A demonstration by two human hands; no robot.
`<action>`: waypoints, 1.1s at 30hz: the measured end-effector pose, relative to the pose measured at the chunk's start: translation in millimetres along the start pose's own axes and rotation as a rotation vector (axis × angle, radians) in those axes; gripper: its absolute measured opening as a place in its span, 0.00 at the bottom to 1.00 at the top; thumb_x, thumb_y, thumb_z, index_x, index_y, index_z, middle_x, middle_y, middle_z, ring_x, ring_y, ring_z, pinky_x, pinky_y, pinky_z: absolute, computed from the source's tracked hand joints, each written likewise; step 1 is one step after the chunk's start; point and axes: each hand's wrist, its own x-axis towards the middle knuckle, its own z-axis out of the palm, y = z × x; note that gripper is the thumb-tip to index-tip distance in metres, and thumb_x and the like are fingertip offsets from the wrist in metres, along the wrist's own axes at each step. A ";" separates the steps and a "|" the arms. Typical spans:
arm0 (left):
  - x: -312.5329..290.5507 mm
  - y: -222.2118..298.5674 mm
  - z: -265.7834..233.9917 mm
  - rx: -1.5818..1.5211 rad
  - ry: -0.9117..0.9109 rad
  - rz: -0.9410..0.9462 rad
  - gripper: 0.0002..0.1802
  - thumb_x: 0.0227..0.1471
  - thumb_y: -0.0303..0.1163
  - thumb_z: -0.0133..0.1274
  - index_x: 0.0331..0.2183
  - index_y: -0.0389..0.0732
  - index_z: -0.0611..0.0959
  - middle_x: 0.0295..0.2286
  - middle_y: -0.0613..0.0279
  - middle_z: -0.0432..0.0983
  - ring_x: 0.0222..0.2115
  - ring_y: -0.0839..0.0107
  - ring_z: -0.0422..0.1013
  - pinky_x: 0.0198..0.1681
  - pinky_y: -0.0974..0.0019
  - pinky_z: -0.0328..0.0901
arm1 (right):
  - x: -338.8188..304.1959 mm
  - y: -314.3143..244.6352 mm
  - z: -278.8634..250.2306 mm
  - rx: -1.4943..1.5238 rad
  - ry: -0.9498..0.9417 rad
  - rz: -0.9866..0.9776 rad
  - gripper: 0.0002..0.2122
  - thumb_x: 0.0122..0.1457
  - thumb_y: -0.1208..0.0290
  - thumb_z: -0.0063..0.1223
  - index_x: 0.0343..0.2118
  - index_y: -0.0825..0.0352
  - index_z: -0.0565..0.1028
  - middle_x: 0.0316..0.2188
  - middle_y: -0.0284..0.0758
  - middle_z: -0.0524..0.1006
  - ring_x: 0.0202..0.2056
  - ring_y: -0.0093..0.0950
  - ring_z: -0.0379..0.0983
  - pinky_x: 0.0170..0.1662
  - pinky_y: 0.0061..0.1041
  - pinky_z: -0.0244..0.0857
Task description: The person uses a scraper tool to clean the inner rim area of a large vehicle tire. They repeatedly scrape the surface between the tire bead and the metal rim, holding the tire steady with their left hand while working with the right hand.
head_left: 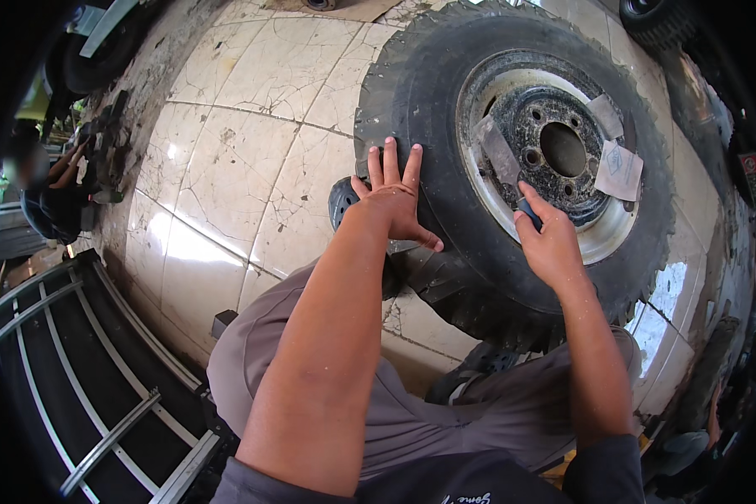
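Note:
A large black tyre (433, 126) on a white rim (609, 244) lies flat on the floor before me. My left hand (392, 197) rests on its near-left sidewall, fingers spread and nothing in the palm. Closed around a blue-handled tool (529, 212), my right hand (553, 244) points its index finger at the dirty hub face (539, 126). A grey flat piece (497, 151) extends just beyond that fingertip; whether it is the tool's blade I cannot tell. On the wheel's right side lie a pale printed sheet (620, 170) and a smaller grey piece (605, 116).
Cracked cream tiles (252, 143) surround the wheel. At lower left stands a black panel with metal rails (101, 370). Another person (55, 181) crouches at far left near a vehicle wheel (101, 63). A second tyre (659, 21) sits at the upper right.

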 end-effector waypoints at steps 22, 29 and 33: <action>5.9 9.4 0.8 0.116 -0.009 -0.074 0.95 0.15 0.69 0.73 0.66 0.47 0.23 0.66 0.41 0.12 0.68 0.43 0.17 0.65 0.30 0.38 | -6.4 9.8 13.1 -0.183 0.024 -0.104 0.23 0.57 0.74 0.51 0.58 0.61 0.70 0.35 0.46 0.76 0.38 0.45 0.77 0.42 0.42 0.71; 8.0 8.8 1.9 0.138 -0.013 -0.081 0.95 0.15 0.69 0.74 0.65 0.47 0.22 0.65 0.41 0.11 0.67 0.44 0.15 0.65 0.32 0.39 | -8.8 -1.0 7.2 -0.165 0.040 -0.098 0.22 0.57 0.74 0.50 0.57 0.62 0.71 0.36 0.46 0.77 0.36 0.45 0.77 0.41 0.42 0.71; 5.9 8.9 3.5 0.143 -0.027 -0.092 0.95 0.16 0.69 0.74 0.65 0.46 0.21 0.65 0.41 0.11 0.67 0.45 0.15 0.65 0.32 0.39 | -11.5 -3.5 1.5 -0.213 0.017 -0.061 0.22 0.57 0.74 0.50 0.57 0.62 0.71 0.36 0.46 0.77 0.36 0.45 0.77 0.41 0.42 0.72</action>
